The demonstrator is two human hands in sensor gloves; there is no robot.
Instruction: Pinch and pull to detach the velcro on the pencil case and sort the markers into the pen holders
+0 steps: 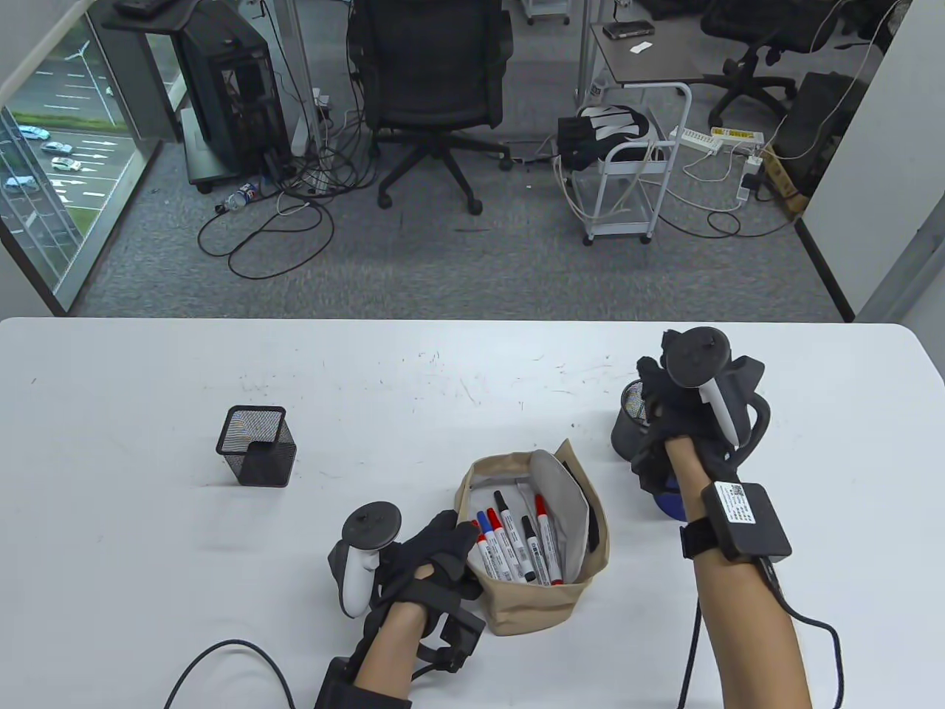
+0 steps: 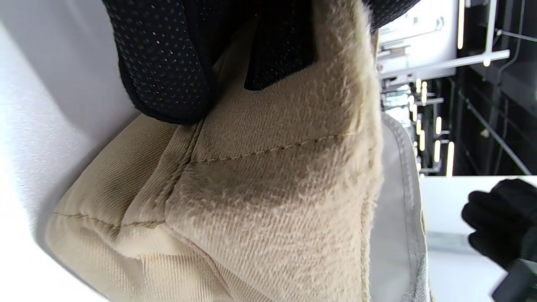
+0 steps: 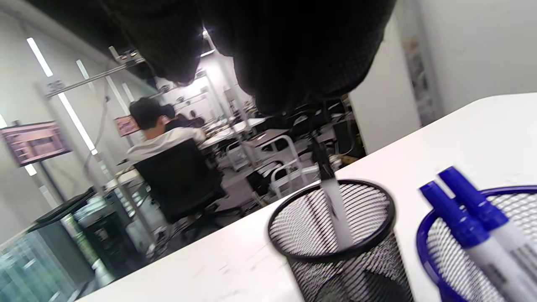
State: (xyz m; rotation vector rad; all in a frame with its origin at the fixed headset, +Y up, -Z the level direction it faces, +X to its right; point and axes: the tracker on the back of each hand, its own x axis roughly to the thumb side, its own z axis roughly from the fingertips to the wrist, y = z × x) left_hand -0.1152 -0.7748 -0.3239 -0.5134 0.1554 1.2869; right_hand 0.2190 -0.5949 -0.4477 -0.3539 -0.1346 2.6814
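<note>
While the white surface (image 1: 148, 561) spreads across the lower half of the table view, the tan pencil case (image 1: 543, 598) stands open near its front edge, flap folded back so the pale lining shows. Inside it lie six markers (image 1: 517, 543), side by side, three with red caps, two with black and one with blue.

At the case's left rim, the left hand (image 1: 435, 550) grips the fabric, fingers curled over the edge; in the left wrist view the gloved fingers (image 2: 168, 63) pinch the tan cloth from above. Over to the right, well apart from the case, the right hand (image 1: 675, 417) hovers above a round black mesh holder (image 3: 335, 251). Its fingers point down, but whether they are together or apart I cannot tell, since the tracker and glove hide them. In the right wrist view a black-capped marker (image 3: 331, 197) stands upright in the holder's mouth, just below the fingers, blurred; whether they touch it I cannot tell.

Just beside that holder sits a blue mesh holder (image 3: 428, 235) with two blue-capped markers (image 3: 470, 218) leaning in it. Far left on the surface stands a square black mesh holder (image 1: 255, 447), alone.
</note>
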